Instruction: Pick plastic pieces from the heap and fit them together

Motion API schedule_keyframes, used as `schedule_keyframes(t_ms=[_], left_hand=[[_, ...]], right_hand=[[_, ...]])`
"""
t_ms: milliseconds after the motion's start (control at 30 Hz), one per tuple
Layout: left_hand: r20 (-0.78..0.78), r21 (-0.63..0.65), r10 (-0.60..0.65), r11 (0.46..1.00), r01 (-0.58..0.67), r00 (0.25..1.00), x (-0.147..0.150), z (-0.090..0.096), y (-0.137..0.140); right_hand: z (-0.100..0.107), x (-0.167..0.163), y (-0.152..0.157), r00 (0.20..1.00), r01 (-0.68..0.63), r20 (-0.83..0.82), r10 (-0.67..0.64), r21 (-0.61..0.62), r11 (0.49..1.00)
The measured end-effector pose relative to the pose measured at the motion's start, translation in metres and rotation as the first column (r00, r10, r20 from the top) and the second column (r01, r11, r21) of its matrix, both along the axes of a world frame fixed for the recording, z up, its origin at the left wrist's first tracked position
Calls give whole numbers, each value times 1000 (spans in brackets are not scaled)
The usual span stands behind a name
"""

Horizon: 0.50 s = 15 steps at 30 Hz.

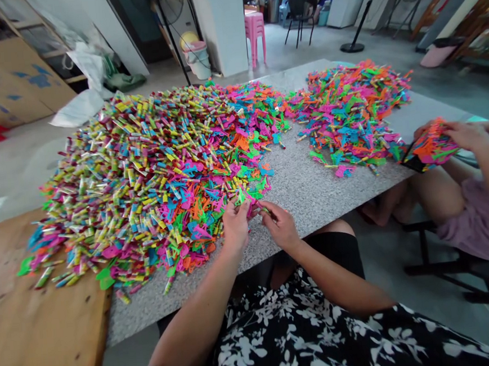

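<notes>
1. Here's your left hand (236, 224), thumb and fingers pinched narrow on a pink piece (253, 208); your fingers hide part of it, so its full outline is hard to make out.
2. Your right hand (279, 226) meets it, fingers curled in close around a slim piece (266, 209), its lower end lost in your grip.
3. That slim piece points up and left, towards your left hand, its long axis slanting; which way the pink one points, you can't tell.
4. Both sit over the table (302, 187), by the near right edge of the big heap (141, 157), whose lower layers are buried.
5. Right of you, a co-worker's hand (471, 134) is at a colourful bunch (434, 144); the body is cut off by the frame.
</notes>
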<state>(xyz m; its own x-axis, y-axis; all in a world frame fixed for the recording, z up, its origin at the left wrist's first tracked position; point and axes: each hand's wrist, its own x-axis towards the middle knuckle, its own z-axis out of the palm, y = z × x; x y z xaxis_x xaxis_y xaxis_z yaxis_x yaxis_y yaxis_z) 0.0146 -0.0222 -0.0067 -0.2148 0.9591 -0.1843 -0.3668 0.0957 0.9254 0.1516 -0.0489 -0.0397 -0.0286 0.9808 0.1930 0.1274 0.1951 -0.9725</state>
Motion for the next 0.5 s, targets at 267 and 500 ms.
schedule_keyframes(t_ms=[267, 500], left_hand=[[-119, -29, 116, 992, -120, 986, 17, -30, -6], [-233, -183, -173, 974, 132, 957, 26, -35, 13]], right_hand=[[-16, -8, -1, 971, -8, -239, -30, -154, 988], [-29, 38, 7, 973, 59, -204, -109, -238, 970]])
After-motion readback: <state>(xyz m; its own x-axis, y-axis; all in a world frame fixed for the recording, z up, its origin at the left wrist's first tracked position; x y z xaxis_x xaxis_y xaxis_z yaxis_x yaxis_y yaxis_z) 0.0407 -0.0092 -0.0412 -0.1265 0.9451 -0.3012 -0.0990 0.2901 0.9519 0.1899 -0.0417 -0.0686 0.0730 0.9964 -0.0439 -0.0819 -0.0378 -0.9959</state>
